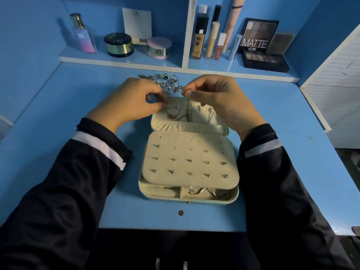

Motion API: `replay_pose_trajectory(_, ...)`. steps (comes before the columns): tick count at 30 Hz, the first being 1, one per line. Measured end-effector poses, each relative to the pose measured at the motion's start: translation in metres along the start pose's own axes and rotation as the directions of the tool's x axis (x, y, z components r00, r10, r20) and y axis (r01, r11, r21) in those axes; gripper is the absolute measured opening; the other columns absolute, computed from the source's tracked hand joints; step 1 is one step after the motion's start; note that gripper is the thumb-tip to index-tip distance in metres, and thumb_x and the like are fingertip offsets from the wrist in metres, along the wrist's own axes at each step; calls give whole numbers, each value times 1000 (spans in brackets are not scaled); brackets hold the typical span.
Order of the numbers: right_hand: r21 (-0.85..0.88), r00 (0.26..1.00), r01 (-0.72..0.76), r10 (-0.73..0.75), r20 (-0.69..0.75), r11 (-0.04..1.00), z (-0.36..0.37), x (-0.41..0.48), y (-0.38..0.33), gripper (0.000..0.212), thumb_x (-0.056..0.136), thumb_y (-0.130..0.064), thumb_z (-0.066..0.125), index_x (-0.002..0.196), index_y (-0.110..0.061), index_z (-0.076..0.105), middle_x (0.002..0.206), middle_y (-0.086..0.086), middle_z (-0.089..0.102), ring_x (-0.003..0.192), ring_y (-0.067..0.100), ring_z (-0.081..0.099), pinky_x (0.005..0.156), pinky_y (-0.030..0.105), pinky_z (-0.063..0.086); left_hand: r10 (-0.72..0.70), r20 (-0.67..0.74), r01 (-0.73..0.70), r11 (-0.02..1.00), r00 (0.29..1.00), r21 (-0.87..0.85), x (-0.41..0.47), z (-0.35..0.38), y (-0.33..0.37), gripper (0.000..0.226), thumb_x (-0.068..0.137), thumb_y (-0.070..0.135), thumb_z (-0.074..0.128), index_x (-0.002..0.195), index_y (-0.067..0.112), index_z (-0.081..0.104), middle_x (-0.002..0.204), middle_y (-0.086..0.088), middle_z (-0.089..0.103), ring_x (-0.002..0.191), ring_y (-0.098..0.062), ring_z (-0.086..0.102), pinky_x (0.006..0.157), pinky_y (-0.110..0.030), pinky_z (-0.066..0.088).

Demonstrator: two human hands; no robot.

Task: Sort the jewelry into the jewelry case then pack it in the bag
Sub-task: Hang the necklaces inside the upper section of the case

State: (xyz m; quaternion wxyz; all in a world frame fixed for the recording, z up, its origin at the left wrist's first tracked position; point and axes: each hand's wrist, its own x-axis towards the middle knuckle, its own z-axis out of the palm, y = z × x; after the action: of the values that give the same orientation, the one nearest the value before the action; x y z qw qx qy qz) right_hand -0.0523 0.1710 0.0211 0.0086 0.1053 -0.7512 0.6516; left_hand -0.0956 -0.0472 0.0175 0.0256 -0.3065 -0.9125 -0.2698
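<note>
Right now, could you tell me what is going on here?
A person is sorting jewelry into an open jewelry case on the blue desk. The right hand pinches a gold chain hanging into the lid, where other chains lie. The left hand pinches at the lid's edge; what it holds is unclear. Studs sit in the earring panel, and a loose pile waits behind the case.

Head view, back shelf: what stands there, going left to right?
perfume bottle → dark round jar → pink-lidded jar → foundation bottle → beige concealer tube → red lip gloss → MATTE palette
</note>
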Motion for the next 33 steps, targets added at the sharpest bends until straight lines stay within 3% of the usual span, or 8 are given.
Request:
replay_pose_trajectory(7, -7, 1000, 0, 0, 10, 1000, 1, 1, 2, 11, 84, -2, 70, 84, -13, 69, 81, 8, 64, 74, 20, 53, 57, 18, 41, 65, 22, -67, 993, 998, 93, 0, 0, 1, 16, 81, 10, 72, 92, 20, 77, 84, 6, 64, 77, -18, 55, 65, -13, 35)
replay_pose_trajectory(13, -11, 1000, -9, 9, 13, 1000, 1, 1, 3, 8, 84, -2, 71, 85, -10, 69, 77, 1, 66, 69, 11, 55, 58, 19, 43, 57, 52, -61, 995, 997, 74, 0, -1, 4, 13, 82, 16, 74, 93, 21, 79, 92, 0, 70, 83, -22, 59, 76, -35, 46)
replay_pose_trajectory(16, -21, 1000, -20, 20, 17, 1000, 2, 1, 3, 7, 84, -3, 71, 86, -9, 69, 77, 2, 67, 69, 9, 57, 59, 20, 43, 47, 59, -53, 993, 997, 107, 2, 1, 5, 9, 84, 17, 73, 92, 18, 78, 84, 3, 65, 83, -19, 56, 71, -31, 38)
replay_pose_trajectory(19, 1, 999, -26, 26, 21, 1000, 2, 1, 3, 8, 85, -2, 70, 86, -9, 69, 75, 0, 67, 67, 7, 58, 58, 19, 44, 23, 78, -36, 985, 997, 171, 6, 6, 7, 9, 88, 19, 70, 91, 11, 74, 73, 13, 45, 82, -18, 48, 69, -27, 27)
replay_pose_trajectory(23, 42, 999, -38, 37, 28, 998, 3, 2, 3, 8, 84, -1, 70, 85, -9, 69, 76, 2, 68, 67, 8, 60, 60, 20, 45, 20, 100, -41, 977, 995, 209, 7, 13, 5, 11, 90, 18, 65, 98, 16, 72, 86, 8, 46, 93, -16, 46, 77, -28, 32)
replay_pose_trajectory(26, 49, 998, -46, 45, 31, 998, 4, 2, 4, 7, 84, -2, 71, 86, -9, 70, 77, 4, 67, 68, 10, 59, 61, 21, 46, 42, 139, -66, 983, 989, 174, 7, 14, 4, 11, 91, 19, 65, 99, 18, 72, 89, 6, 52, 101, -23, 52, 84, -33, 40)
replay_pose_trajectory(29, 54, 998, -54, 53, 25, 997, 3, 2, 5, 6, 83, -3, 71, 86, -7, 70, 77, 3, 67, 68, 10, 59, 61, 21, 46, 10, 176, -18, 999, 984, 44, 5, 11, 9, 12, 88, 19, 70, 99, 21, 75, 84, 12, 57, 90, -14, 52, 79, -29, 39)
replay_pose_trajectory(33, 63, 997, -69, 67, 26, 996, 3, 1, 4, 5, 83, -2, 71, 88, -5, 70, 77, 3, 67, 67, 11, 58, 61, 21, 47, -34, 167, 47, 996, 985, -71, 2, 5, 10, 17, 83, 21, 76, 94, 33, 74, 88, 4, 70, 83, -23, 59, 77, -38, 48)
